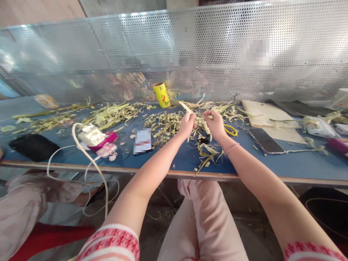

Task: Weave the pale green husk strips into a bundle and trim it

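Observation:
My left hand (187, 125) grips a pale plant stalk (186, 107) whose tip sticks up and to the left above the blue table (179, 159). My right hand (215, 124) is closed on a strip of the same pale husk (206, 127), a little to the right of the left hand. Both hands hover over a heap of peeled green-yellow husk scraps (165, 125). More strips (206, 154) lie near the table's front edge just below my hands.
A yellow roll (161, 95) stands at the back by the perforated metal screen (190, 47). A phone (265, 140), yellow-handled scissors (230, 129) and a board (272, 116) lie right. A charger with white cables (92, 137) and a black pouch (33, 146) lie left.

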Available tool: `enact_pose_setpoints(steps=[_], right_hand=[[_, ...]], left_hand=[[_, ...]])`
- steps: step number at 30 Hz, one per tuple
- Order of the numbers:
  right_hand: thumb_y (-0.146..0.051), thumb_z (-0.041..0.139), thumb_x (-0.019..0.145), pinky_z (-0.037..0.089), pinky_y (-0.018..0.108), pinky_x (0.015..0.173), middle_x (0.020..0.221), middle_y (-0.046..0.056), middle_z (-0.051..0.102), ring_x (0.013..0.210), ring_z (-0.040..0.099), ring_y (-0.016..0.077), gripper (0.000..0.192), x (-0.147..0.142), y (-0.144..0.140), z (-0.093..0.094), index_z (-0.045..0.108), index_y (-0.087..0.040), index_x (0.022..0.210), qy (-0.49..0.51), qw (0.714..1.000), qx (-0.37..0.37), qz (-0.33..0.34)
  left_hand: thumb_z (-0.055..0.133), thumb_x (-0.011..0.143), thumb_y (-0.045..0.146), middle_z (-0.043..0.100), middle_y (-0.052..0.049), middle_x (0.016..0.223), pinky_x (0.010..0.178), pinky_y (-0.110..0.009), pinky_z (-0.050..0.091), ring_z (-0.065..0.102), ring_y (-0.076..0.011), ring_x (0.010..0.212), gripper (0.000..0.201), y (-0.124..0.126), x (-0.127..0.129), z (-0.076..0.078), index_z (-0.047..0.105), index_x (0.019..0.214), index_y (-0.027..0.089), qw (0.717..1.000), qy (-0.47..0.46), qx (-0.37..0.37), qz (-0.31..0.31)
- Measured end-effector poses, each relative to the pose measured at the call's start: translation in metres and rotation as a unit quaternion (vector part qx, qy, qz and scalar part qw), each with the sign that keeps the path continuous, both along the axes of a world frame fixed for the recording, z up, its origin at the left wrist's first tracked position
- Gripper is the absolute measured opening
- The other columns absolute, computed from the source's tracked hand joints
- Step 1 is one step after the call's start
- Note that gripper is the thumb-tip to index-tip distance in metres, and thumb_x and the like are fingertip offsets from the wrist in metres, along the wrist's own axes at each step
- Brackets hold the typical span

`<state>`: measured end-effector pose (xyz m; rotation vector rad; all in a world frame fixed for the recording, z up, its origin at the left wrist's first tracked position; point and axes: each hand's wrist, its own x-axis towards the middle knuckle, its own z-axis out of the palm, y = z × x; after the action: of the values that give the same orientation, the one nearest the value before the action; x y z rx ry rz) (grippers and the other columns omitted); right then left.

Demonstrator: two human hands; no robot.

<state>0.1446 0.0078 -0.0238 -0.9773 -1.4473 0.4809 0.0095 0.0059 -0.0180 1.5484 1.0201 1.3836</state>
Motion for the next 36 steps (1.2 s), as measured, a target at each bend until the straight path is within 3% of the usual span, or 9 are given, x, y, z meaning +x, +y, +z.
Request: enact_pose_setpoints(steps=[6,14,18,21,28,32,36], right_hand=[[-0.028,0.057,0.076,0.042,0.026,0.064,0.079,0.001,0.059,0.071,0.050,0.0126,0.009,0.000,0.010,-0.007,0.057,-0.020,0.080,0.056,0.998,-0.018,-0.001],[-0.034,0.054,0.077,0.042,0.026,0.064,0.079,0.000,0.057,0.072,0.050,0.0132,0.013,-0.010,0.008,-0.006,0.055,-0.022,0.081,0.040,0.999,-0.003,0.011],[-0.037,0.055,0.077,0.043,0.027,0.065,0.077,0.000,0.056,0.074,0.052,0.0147,0.015,-0.012,0.003,-0.007,0.054,-0.022,0.080,0.025,1.000,-0.006,0.019],[-0.035,0.055,0.077,0.044,0.028,0.066,0.077,0.001,0.057,0.075,0.053,0.0151,0.014,-0.008,0.003,-0.008,0.055,-0.022,0.080,0.033,0.999,-0.005,0.012],[-0.028,0.052,0.077,0.046,0.029,0.067,0.079,0.001,0.058,0.077,0.054,0.0151,0.009,0.001,0.006,-0.007,0.056,-0.021,0.083,0.027,1.000,0.005,0.004],[-0.026,0.051,0.078,0.046,0.029,0.066,0.079,0.002,0.058,0.077,0.055,0.0155,0.009,-0.004,0.002,-0.006,0.056,-0.021,0.083,-0.007,0.999,-0.005,0.041],[-0.026,0.052,0.077,0.046,0.029,0.066,0.076,0.001,0.058,0.076,0.055,0.0155,0.007,-0.006,-0.002,-0.004,0.056,-0.021,0.080,-0.012,0.999,-0.013,0.043]], left_hand=[[0.044,0.093,0.041,0.040,0.008,0.040,0.046,-0.021,0.031,0.037,-0.0075,0.037,0.026,-0.003,0.000,-0.001,0.043,0.078,0.019,0.998,0.048,0.043,-0.023],[0.038,0.095,0.028,0.038,0.008,0.052,0.041,-0.018,0.027,0.042,-0.0058,0.039,0.018,0.013,0.003,-0.005,0.037,0.079,0.020,0.989,-0.111,-0.044,0.084],[0.036,0.095,0.026,0.038,0.008,0.056,0.042,-0.017,0.028,0.046,-0.0050,0.043,0.018,0.017,-0.001,-0.002,0.035,0.078,0.020,0.979,-0.143,-0.072,0.126],[0.042,0.094,0.031,0.039,0.008,0.056,0.043,-0.017,0.029,0.046,-0.0044,0.042,0.021,0.016,-0.004,-0.004,0.036,0.077,0.020,0.983,-0.134,-0.071,0.101],[0.059,0.083,0.043,0.056,0.003,0.056,0.048,-0.019,0.036,0.048,-0.0057,0.044,0.030,0.009,0.001,-0.008,0.048,0.076,0.016,0.994,-0.075,-0.063,-0.058],[0.057,0.085,0.040,0.059,0.002,0.058,0.051,-0.020,0.040,0.050,-0.0071,0.047,0.026,0.005,0.002,-0.006,0.051,0.078,0.016,0.996,-0.044,-0.045,-0.062],[0.054,0.087,0.038,0.048,0.005,0.049,0.046,-0.020,0.031,0.040,-0.0061,0.041,0.027,0.004,0.001,-0.006,0.049,0.071,0.017,0.999,-0.007,-0.009,-0.035]])
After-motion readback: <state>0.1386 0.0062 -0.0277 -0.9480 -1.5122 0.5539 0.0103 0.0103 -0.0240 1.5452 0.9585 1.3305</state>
